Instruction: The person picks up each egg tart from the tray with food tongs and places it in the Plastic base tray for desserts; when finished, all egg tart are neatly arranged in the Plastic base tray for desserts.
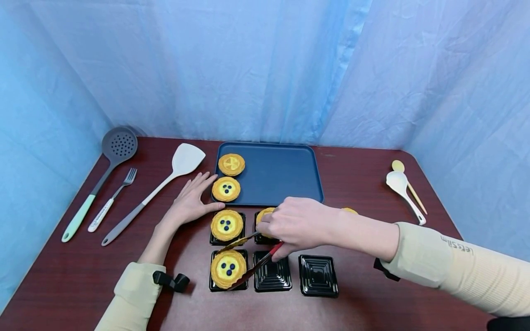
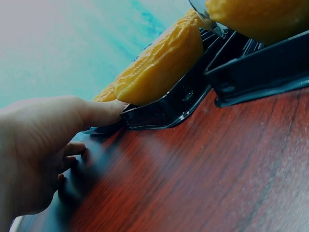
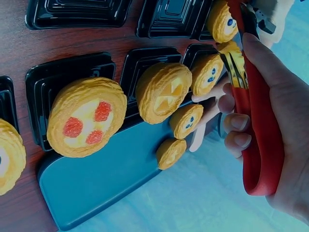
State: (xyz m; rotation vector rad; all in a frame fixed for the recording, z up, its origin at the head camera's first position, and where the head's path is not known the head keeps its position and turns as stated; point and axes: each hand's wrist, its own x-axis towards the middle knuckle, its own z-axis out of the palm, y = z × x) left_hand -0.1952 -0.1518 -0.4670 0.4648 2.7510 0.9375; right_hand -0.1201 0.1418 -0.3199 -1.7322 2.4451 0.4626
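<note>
My right hand (image 1: 296,223) grips a pair of tongs by the red handles (image 3: 264,145). The tong arms lie on either side of a blueberry-topped tart (image 1: 227,271) in the front left black container (image 1: 215,287). My left hand (image 1: 191,200) has its fingers spread beside the blue tray (image 1: 281,174), the thumb right at the tart (image 1: 225,225) in the container behind. On the tray's left side sit a blueberry tart (image 1: 226,189) and one with yellow wedges (image 1: 232,164). The right wrist view shows another wedge-topped tart (image 3: 164,94) and a red-topped tart (image 3: 87,118), each on a black container.
Two black containers (image 1: 272,276) (image 1: 319,276) show bare ridged bottoms at the front. A slotted skimmer (image 1: 119,143), fork (image 1: 118,191) and white spatula (image 1: 187,161) lie at left. A white ladle (image 1: 398,183) and a yellow spoon (image 1: 397,166) lie at right. One more tart (image 3: 8,157) shows at the right wrist view's edge.
</note>
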